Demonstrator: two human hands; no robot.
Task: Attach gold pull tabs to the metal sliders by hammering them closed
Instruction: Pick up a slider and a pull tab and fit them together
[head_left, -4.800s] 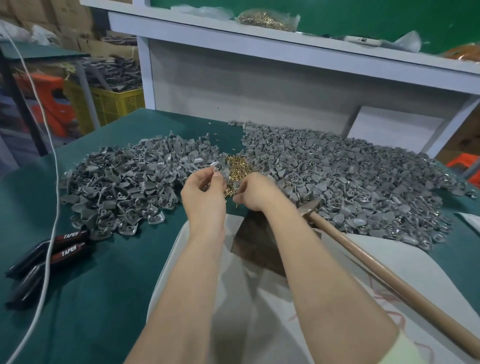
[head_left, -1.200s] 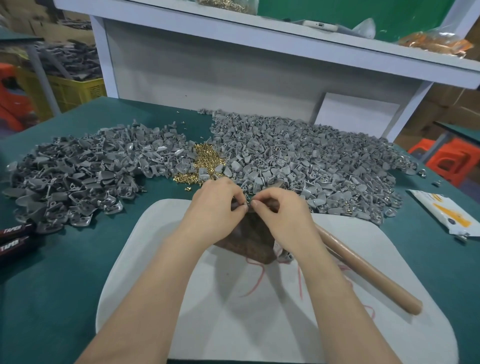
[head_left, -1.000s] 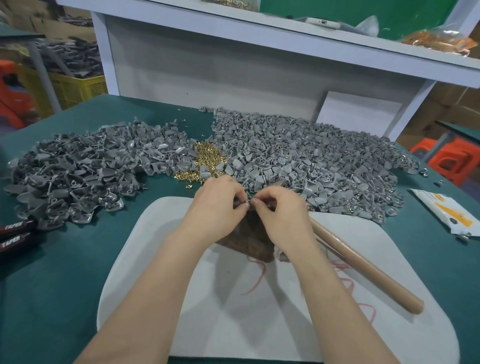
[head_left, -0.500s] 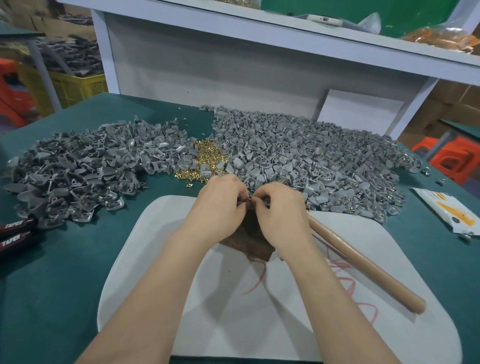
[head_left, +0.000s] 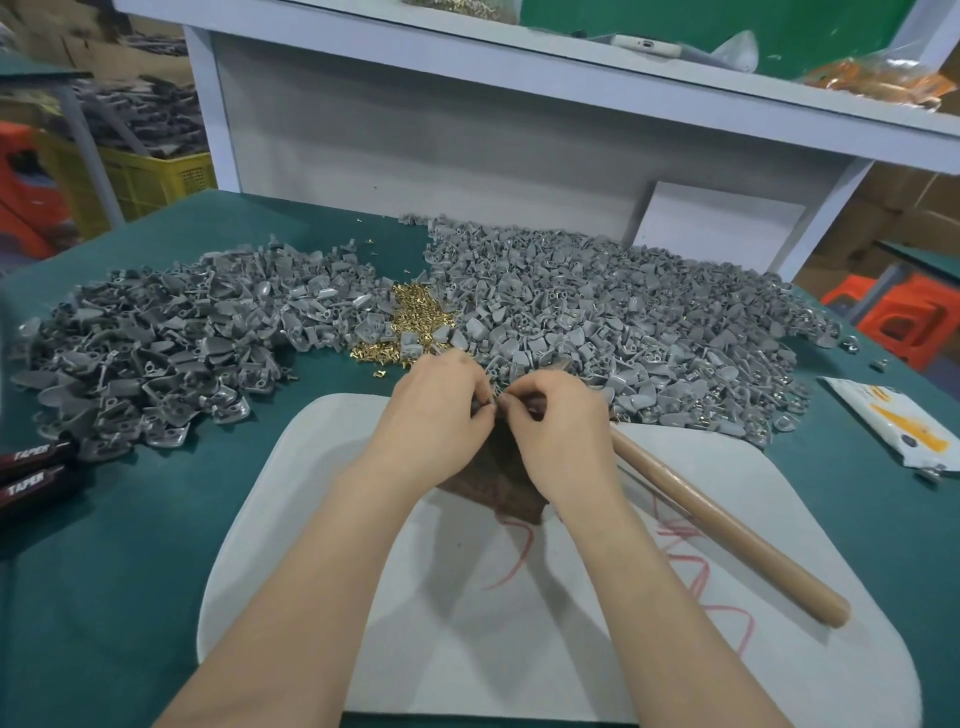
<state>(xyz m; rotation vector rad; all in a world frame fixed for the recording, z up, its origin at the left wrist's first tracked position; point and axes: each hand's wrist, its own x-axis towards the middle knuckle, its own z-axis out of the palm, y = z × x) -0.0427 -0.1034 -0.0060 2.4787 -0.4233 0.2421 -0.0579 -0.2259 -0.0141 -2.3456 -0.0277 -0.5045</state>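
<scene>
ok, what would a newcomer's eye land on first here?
Two heaps of grey metal sliders, the left heap and the right heap, cover the far half of the green table, with a small pile of gold pull tabs glinting between them. In front, the left hand and right hand pinch a small part together over a dark block on a white mat; a wooden hammer handle lies to their right.

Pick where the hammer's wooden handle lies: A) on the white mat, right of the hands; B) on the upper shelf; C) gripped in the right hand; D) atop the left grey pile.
A: the wooden handle lies loose on the white mat beside the right hand, which, with the left hand, pinches a small piece instead.
</scene>
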